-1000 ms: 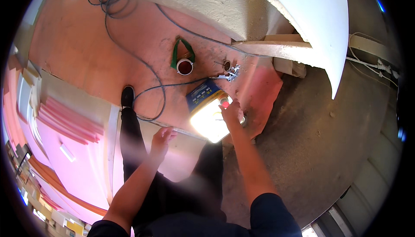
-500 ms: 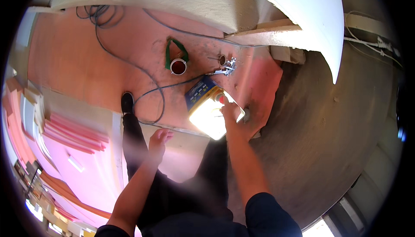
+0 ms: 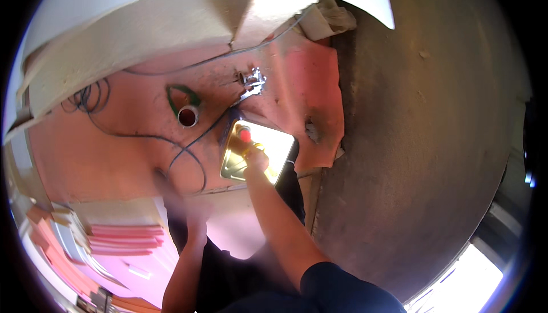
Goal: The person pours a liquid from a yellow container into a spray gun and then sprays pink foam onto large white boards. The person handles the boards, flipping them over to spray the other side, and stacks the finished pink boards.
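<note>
A rectangular metal can [image 3: 260, 152] with a red cap [image 3: 244, 134] lies on the pink floor [image 3: 114, 153], gripped at its top by the right hand [image 3: 253, 156]. The blurred left hand [image 3: 191, 213] cannot be judged; black cables [image 3: 188, 153] are seen nearby.

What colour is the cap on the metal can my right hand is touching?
Red. The cap sits on the shiny metal can, by the right hand, in the head view.

A single head-worn fisheye camera looks steeply down from above; the person's right hand [image 3: 255, 157] on a shiny metal can [image 3: 260, 153] sits near centre; pink floor sheeting [image 3: 103, 153] spreads left.
</note>
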Action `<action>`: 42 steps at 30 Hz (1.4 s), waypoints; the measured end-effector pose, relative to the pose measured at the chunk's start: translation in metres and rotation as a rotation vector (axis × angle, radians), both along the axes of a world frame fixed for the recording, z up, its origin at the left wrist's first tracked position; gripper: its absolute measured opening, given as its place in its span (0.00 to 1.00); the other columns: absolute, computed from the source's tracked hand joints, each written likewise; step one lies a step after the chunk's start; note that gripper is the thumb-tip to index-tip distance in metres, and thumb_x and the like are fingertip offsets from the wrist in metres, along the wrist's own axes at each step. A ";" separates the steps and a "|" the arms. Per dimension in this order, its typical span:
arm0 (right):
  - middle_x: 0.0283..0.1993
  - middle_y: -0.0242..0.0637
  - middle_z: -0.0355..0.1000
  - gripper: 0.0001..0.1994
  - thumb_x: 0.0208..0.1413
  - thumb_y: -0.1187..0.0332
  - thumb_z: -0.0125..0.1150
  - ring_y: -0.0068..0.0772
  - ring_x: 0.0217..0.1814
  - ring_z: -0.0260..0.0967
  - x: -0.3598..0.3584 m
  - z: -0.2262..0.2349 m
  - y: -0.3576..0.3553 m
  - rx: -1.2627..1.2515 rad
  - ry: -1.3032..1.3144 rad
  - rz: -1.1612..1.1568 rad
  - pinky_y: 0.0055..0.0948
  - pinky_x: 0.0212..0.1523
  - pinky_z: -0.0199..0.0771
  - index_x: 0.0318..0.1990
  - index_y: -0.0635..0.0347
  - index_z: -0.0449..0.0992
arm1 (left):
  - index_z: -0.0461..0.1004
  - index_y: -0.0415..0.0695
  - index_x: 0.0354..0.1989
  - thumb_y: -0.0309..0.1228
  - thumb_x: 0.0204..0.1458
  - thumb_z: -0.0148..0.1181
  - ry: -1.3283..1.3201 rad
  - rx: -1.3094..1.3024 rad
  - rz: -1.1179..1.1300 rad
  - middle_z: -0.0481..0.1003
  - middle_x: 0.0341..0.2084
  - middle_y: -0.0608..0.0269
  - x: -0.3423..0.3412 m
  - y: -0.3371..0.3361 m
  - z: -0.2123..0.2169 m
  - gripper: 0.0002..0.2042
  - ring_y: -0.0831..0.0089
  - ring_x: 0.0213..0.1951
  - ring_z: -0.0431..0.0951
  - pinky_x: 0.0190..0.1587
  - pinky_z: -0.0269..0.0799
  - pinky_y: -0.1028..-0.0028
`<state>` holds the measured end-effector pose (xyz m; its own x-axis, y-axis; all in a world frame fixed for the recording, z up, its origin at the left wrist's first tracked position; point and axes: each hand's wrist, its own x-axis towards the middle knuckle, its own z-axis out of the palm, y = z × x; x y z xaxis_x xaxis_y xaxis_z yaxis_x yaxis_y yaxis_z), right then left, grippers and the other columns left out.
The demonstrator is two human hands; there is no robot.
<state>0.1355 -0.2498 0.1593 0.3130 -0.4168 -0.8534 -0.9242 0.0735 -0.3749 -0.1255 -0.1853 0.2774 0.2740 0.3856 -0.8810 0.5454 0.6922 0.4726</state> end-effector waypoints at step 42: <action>0.39 0.42 0.76 0.16 0.55 0.60 0.64 0.44 0.43 0.74 0.392 0.009 -0.078 -1.026 -0.777 0.967 0.42 0.39 0.75 0.40 0.67 0.77 | 0.69 0.36 0.50 0.24 0.56 0.64 0.015 0.007 0.031 0.78 0.40 0.55 0.029 -0.005 -0.129 0.15 0.69 0.47 0.78 0.54 0.73 0.71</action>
